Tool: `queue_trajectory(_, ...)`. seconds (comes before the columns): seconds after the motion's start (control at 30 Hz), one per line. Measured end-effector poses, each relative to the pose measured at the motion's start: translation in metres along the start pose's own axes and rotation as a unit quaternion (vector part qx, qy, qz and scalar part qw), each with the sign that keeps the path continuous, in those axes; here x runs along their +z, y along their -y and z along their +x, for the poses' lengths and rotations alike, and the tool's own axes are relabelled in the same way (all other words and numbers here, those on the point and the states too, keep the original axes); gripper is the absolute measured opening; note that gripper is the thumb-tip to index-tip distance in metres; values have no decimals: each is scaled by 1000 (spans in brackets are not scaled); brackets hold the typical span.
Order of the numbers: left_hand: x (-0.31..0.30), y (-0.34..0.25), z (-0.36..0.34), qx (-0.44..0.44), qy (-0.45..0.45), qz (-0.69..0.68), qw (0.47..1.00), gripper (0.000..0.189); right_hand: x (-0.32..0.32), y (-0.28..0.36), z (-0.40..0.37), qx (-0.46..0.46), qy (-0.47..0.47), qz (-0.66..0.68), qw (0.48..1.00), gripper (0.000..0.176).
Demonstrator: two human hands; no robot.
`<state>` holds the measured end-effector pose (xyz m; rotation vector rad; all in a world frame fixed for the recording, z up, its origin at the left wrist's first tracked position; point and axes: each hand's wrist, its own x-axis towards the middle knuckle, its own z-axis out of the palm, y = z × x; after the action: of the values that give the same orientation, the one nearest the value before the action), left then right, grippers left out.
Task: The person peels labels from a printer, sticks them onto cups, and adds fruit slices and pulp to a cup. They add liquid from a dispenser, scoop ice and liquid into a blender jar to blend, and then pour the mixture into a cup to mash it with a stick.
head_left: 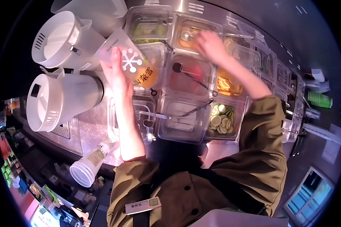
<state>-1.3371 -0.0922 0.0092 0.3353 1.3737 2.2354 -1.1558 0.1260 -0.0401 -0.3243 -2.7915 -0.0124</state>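
Left grip: the left hand (116, 73) is wrapped round a clear cup (130, 60), fingers closed on its side.
Cup: held up off the worktop (91, 132) and tipped, with something orange in its base; it hangs over the tubs' left edge, just beside the two white jugs (60, 39).
Right grip: the right hand (210, 43) is down at a back-row tub (189, 32) (blurred, so I cannot tell whether the fingers are spread or pinching).
Around it: a red-filled tub (189, 73) with a ladle, orange slices (227, 85), green slices (221, 119).
Further out: a second cup (89, 166) lies on its side at the worktop's near edge.
Step, as I read it: picking a filling from the tubs, cup held ready.
Next move calls for: bringing hand and cup mouth together; they are well apart now.
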Motion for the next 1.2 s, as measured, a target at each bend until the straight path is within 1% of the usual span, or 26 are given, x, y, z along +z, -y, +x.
queue_trajectory(0.03,-2,-1,1,3,-2,1,1000,46,1,14,-15,-75,32,32,996,16)
queue_trajectory(0.07,-7,2,3,4,-3,4,1000,45,-3,36,-27,-45,166,110,979,20)
queue_trajectory(0.1,-10,5,5,9,-19,16,1000,45,1,49,-37,-42,142,107,983,21)
queue_trajectory(0.17,-8,2,3,1,-19,13,1000,46,12,64,-58,-30,94,99,990,23)
queue_trajectory(0.2,-8,-2,0,-22,2,-1,1000,48,15,64,-62,-28,108,98,989,25)
queue_trajectory(0.27,-5,-10,-5,-16,4,-2,1000,50,17,58,-66,-26,133,95,986,29)
queue_trajectory(0.37,-13,-13,-5,-26,24,-7,999,49,-10,30,-50,-46,149,2,988,21)
queue_trajectory(0.43,-19,-12,-8,-42,45,-17,998,47,-24,12,-24,-17,80,-67,994,18)
queue_trajectory(0.5,-10,-14,-17,-30,33,-19,999,48,-6,-27,-13,-52,26,-119,991,17)
queue_trajectory(0.53,-13,-14,-19,-25,43,-12,999,54,-8,-28,-13,-36,-4,-113,993,18)
queue_trajectory(0.57,-15,-15,-21,-9,61,-3,998,63,-8,-26,-11,-22,-33,-105,994,18)
queue_trajectory(0.6,-18,-19,-26,5,76,26,997,67,-7,-22,-10,-8,-62,-96,993,18)
queue_trajectory(0.67,-20,-29,-32,36,97,81,991,76,-17,13,-25,-15,-29,-67,997,17)
queue_trajectory(0.7,-19,-30,-34,49,100,108,988,76,2,30,-46,-27,15,-41,999,19)
queue_trajectory(0.73,-19,-30,-37,61,103,136,984,76,-7,63,-53,60,125,52,989,22)
queue_trajectory(0.77,-18,-31,-40,73,107,163,978,76,14,78,-72,8,30,2,1000,20)
queue_trajectory(0.8,-15,-32,-44,65,109,174,976,77,23,91,-77,52,98,-9,994,15)
queue_trajectory(0.9,-9,-36,-53,83,129,243,958,79,23,93,-73,134,261,24,956,24)
queue_trajectory(0.97,-12,-38,-56,91,132,299,941,84,24,97,-67,144,182,-51,971,14)
queue_trajectory(1.0,-13,-39,-59,89,130,322,934,85,25,101,-68,150,144,-88,974,11)
queue_trajectory(1.1,-18,-38,-64,91,132,362,918,89,37,109,-70,48,157,-201,966,10)
queue_trajectory(1.2,-19,-39,-74,60,134,375,915,89,22,106,-67,18,243,-50,969,11)
